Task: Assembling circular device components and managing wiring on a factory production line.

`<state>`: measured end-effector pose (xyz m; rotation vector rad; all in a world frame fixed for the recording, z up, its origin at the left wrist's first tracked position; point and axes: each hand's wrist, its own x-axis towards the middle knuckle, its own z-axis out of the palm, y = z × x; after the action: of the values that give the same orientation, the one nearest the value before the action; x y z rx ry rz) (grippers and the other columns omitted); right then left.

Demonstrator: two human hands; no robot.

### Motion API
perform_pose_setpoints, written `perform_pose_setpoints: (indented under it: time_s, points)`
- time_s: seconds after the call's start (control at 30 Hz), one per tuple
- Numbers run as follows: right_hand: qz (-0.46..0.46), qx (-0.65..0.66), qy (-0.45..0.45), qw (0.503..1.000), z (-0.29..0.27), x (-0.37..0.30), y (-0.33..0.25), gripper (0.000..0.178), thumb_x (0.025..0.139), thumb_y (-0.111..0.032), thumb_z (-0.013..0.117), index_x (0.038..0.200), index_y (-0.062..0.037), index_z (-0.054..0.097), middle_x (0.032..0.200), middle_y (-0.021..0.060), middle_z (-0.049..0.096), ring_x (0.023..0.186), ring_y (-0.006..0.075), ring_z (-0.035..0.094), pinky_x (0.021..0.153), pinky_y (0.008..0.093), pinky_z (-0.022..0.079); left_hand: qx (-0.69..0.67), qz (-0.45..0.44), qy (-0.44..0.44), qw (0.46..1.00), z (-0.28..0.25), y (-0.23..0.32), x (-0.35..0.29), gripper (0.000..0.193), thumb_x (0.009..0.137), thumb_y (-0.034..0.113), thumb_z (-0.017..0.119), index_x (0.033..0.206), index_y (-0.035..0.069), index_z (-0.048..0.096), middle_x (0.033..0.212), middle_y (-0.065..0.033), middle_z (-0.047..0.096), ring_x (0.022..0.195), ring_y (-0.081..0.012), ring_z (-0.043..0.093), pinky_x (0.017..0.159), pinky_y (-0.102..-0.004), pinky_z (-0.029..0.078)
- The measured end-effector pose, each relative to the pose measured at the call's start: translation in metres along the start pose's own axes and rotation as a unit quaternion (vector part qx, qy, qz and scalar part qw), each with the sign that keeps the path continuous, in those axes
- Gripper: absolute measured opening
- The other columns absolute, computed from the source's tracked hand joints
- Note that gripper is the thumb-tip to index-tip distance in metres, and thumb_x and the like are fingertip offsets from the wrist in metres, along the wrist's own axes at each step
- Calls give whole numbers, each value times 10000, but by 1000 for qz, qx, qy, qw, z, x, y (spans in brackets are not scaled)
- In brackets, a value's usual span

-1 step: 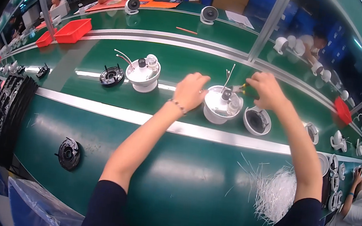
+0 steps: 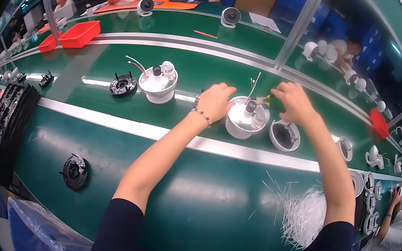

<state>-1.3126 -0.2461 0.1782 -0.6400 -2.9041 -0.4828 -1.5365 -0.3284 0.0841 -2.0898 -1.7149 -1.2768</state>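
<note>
A white camera housing [image 2: 239, 129] stands upright on the far green belt, with a black lens, a clear part and loose wires rising from it. My left hand [image 2: 214, 103] is at its left rim, fingers curled and thumb against the edge. My right hand [image 2: 291, 101] is closed round the yellow-handled cutters [image 2: 268, 100], whose metal jaws lie over the housing near the lens and wires. Just right of that housing, below my right hand, sits a white ring-shaped cover [image 2: 285, 136] with a dark inside.
A second white housing [image 2: 156, 94] and a black round part [image 2: 123, 85] stand to the left. Another black part [image 2: 75, 172] lies on the near table, beside stacked black trays [image 2: 4, 132]. Cut clear plastic strips [image 2: 304, 218] heap up near my right arm. Red bins [image 2: 80, 34] stand far left.
My left hand has shifted slightly right, closer against the housing's rim. The cutters have moved a little lower and left over the housing.
</note>
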Motion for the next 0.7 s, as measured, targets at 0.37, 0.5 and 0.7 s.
perform_pose_setpoints:
  time_s: [0.37,0.5,0.7]
  points:
    - [33,-83,-39,995,14,9,-12,527,485,-129,687,995,-44,584,881,78,500,833,229,481,732,315,363,8,-77,-62,995,26,1,15,126,775,172,559,746,71,629,793,-100,620,735,-290,587,652,-385,477]
    - [38,-97,-31,994,19,12,-15,506,497,-157,690,980,-43,587,866,78,496,821,226,480,718,315,362,2,-85,-58,995,28,1,15,122,779,180,561,770,67,607,804,-105,618,742,-298,588,654,-388,475]
    - [42,-109,-20,993,22,13,-18,447,460,-161,703,889,-88,605,848,57,501,816,200,498,703,307,370,20,-118,-96,988,30,8,16,127,766,185,579,774,62,610,795,-113,613,763,-299,591,670,-397,474]
